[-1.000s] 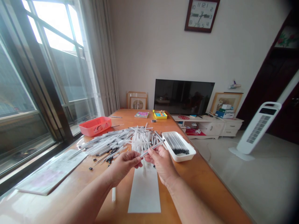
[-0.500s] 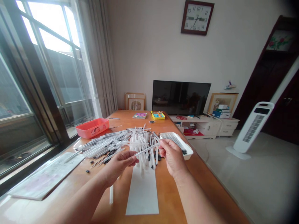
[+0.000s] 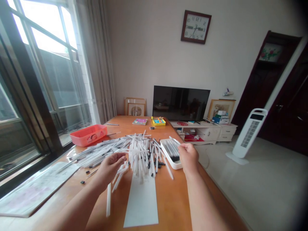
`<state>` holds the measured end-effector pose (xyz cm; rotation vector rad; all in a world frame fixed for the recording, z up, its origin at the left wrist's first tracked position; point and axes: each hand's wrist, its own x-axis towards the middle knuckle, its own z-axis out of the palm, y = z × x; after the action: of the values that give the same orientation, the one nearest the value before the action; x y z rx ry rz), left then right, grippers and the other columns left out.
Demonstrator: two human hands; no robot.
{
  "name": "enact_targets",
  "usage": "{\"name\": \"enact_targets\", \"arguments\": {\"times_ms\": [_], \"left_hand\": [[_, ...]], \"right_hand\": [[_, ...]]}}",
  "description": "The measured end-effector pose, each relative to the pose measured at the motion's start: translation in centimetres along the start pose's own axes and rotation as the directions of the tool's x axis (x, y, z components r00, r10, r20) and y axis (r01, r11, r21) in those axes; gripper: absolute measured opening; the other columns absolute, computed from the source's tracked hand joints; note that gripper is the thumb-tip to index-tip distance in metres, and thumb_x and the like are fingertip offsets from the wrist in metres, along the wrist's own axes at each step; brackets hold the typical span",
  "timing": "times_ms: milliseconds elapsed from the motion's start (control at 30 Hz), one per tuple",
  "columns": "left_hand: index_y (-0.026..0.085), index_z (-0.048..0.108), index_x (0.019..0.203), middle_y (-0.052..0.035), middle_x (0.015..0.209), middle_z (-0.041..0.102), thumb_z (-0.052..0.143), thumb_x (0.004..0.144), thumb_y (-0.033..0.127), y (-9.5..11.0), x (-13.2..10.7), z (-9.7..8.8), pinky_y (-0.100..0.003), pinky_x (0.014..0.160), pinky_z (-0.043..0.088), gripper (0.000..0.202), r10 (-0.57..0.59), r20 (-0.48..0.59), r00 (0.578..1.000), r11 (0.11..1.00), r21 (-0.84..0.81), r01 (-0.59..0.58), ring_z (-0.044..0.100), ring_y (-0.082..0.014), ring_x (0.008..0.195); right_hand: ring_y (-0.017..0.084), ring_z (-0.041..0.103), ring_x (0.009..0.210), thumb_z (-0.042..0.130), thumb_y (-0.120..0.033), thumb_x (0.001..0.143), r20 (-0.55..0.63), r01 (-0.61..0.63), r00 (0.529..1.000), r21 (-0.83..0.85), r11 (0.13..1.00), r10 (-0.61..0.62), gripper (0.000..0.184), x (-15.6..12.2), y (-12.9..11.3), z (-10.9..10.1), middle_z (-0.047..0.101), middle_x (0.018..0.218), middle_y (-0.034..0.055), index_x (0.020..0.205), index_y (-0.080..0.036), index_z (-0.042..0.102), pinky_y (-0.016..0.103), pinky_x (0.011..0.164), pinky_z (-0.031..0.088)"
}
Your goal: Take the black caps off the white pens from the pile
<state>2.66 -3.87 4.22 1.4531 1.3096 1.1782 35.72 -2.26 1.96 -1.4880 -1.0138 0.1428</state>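
My right hand [image 3: 189, 158] is closed on a slim whitish pen [image 3: 173, 140] over the white tray [image 3: 177, 166], where several pens with black ends lie side by side. My left hand [image 3: 111, 169] hovers left of the heap of clear pen barrels [image 3: 139, 157]. Its fingers are loosely bent, thumb a little apart, and nothing shows between them. Farther left, thin pen parts with dark ends [image 3: 96, 152] spread out on the table. Small black caps [image 3: 158, 165] lie at the heap's right side. One loose barrel [image 3: 108, 200] rests near my left forearm.
A red plastic basket [image 3: 88, 135] stands at the table's left edge. A paper strip [image 3: 141, 205] lies in front of the heap, and a flat booklet [image 3: 36, 189] at left. A yellow box [image 3: 158, 121] and a colourful book [image 3: 140, 121] sit at the far end.
Both hands held one pen between them over the heap. Now my left hand has let go and moved left, while my right hand has carried a pen right to the tray. The view has shifted slightly.
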Motion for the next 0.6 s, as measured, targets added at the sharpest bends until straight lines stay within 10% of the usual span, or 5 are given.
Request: {"name": "enact_targets", "arguments": {"times_ms": [600], "left_hand": [[0.017,0.069,0.103,-0.0094,0.097,0.074,0.070,0.069,0.066,-1.3,1.3,-2.4,-0.034,0.077,0.049,0.060,-0.001,-0.137,0.991,0.998,0.069,0.010,0.066,-0.0267,0.093]], "right_hand": [[0.025,0.063,0.080,0.057,-0.030,0.079,0.226,0.094,0.972,-0.640,0.763,0.070,0.018,-0.8,0.0,0.9,0.071,0.080,0.0070,0.086,-0.029,0.073,0.033,0.069,0.038]]}}
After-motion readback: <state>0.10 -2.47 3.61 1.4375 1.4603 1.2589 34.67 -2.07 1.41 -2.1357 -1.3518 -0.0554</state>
